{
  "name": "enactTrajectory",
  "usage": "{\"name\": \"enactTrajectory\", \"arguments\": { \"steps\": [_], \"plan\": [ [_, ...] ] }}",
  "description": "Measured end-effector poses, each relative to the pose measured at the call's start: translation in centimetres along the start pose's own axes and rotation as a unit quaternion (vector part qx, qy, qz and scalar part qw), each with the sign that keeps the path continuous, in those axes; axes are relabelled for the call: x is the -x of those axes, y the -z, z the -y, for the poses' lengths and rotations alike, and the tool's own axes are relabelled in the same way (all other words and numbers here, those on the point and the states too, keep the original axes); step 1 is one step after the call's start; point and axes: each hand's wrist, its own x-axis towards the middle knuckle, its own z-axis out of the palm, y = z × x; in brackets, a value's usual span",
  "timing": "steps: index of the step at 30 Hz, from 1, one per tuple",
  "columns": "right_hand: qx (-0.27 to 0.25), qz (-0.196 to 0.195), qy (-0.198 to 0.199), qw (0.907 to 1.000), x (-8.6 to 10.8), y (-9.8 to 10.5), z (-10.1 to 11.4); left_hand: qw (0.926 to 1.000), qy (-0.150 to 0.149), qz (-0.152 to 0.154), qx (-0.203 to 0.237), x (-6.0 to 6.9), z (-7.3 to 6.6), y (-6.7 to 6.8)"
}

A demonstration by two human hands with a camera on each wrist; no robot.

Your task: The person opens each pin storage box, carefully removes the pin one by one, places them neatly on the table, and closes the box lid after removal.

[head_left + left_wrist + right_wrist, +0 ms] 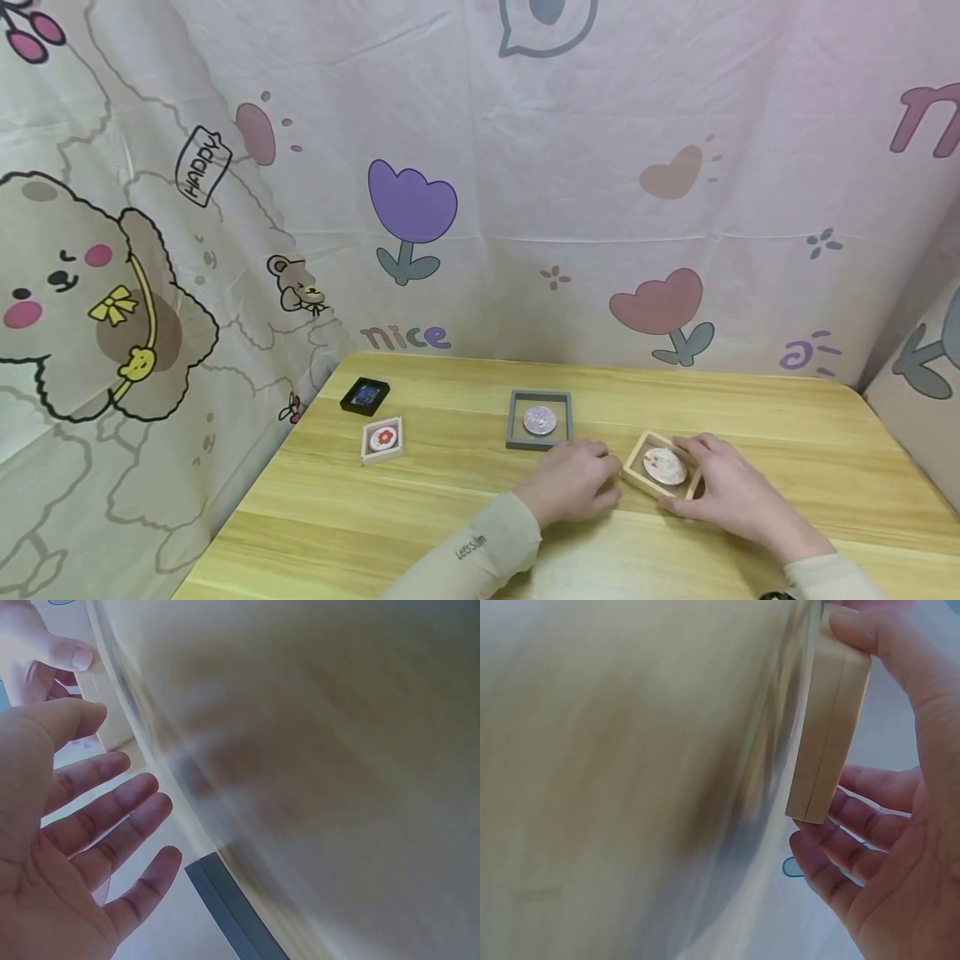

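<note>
On the right half of the table, a light wooden square frame [636, 479] sits turned at an angle, with a round whitish, red-marked disc [664, 466] inside. The right hand [738, 500] holds this frame between thumb and fingers at its right side; the right wrist view shows the thumb on one corner of the wooden frame [829, 720] and fingers at another. Just left of it, the left hand [573, 482] rests near the table, fingers relaxed. In the left wrist view that hand [82, 825] has its fingers spread and holds nothing, close to a grey frame [236, 907].
The grey square frame [512, 421] with a glittery lilac disc [540, 420] stands behind the left hand. Farther left are a small black frame [365, 397] and a pale pink frame [383, 456] holding a red-flower disc [383, 438]. A printed curtain [480, 167] hangs behind the table.
</note>
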Motion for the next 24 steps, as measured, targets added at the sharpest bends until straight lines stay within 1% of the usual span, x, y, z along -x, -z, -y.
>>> {"name": "enactTrajectory", "arguments": {
  "steps": [5, 9, 13, 17, 24],
  "plan": [
    [-0.011, -0.003, 0.005, 0.9999, -0.1, 0.4, 0.7, 0.9999, 0.004, -0.007, -0.01, 0.3, 0.6, 0.0],
    [-0.011, -0.012, 0.014, 0.9998, -0.3, 0.6, 1.3, 0.9997, 0.001, -0.024, -0.009, 0.6, 1.0, 0.1],
    [-0.015, -0.02, 0.024, 0.9994, -0.4, 0.9, 2.1, 0.9989, 0.002, -0.038, 0.027, 0.8, 1.3, 0.6],
    [-0.03, -0.026, 0.035, 0.9986, -0.4, 1.4, 3.1, 0.9967, 0.003, -0.046, 0.066, 1.2, 1.5, 1.1],
    [-0.042, -0.037, 0.048, 0.9973, -0.1, 2.1, 4.6, 0.9935, 0.014, -0.057, 0.098, 2.5, 1.9, 1.9]
  ]
}}
